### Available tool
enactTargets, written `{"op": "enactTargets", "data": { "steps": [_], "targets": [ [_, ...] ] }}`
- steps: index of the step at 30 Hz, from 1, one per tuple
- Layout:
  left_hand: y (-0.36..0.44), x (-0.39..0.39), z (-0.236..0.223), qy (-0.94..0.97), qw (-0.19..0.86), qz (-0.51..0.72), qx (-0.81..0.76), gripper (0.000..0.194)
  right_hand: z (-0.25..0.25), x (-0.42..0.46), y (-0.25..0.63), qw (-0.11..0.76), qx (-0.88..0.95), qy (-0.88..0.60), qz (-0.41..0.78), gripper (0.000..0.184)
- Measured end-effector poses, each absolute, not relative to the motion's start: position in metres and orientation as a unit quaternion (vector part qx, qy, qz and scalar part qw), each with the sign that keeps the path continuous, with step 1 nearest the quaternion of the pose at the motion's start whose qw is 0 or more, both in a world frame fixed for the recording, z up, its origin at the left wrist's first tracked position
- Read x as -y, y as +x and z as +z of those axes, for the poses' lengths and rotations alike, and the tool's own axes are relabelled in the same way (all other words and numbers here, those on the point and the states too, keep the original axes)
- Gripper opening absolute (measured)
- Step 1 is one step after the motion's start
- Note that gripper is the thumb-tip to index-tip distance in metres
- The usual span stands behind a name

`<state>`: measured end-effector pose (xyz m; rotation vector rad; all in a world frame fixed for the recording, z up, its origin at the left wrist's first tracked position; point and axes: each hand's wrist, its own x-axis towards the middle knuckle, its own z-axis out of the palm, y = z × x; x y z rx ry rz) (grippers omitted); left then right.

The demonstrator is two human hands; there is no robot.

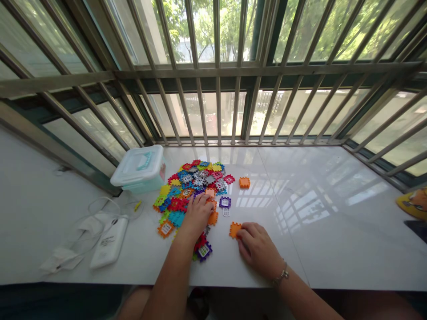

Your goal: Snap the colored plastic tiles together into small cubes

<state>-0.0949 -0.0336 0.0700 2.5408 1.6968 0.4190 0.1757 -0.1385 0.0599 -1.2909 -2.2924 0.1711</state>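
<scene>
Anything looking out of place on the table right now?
A lone orange square interlocking plastic tile lies on the glossy white tabletop, set apart to the right of the multicoloured plastic tile heap, so it looks stray.

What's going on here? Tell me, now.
A person is working at a white stone counter by a barred window. Their right hand touches an orange interlocking plastic tile, apart from the heap of colourful tiles, where their left hand rests. A clear plastic box stands beside the heap.
</scene>
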Motion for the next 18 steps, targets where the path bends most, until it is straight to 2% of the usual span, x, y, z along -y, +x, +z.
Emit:
{"op": "enactTargets", "data": {
  "steps": [8, 14, 18],
  "targets": [
    [-0.094, 0.029, 0.061, 0.822, 0.024, 0.171, -0.542, 0.014, 0.061, 0.139, 0.175, 0.244, 0.840, -0.479, 0.073, 0.018],
    [-0.091, 0.032, 0.078, 0.808, 0.049, 0.252, -0.530, 0.015, 0.062, 0.139, 0.175, 0.246, 0.841, -0.476, 0.075, 0.018],
    [-0.080, 0.040, 0.092, 0.812, 0.082, 0.281, -0.504, 0.016, 0.058, 0.139, 0.177, 0.258, 0.834, -0.480, 0.080, 0.034]
  ]
}}
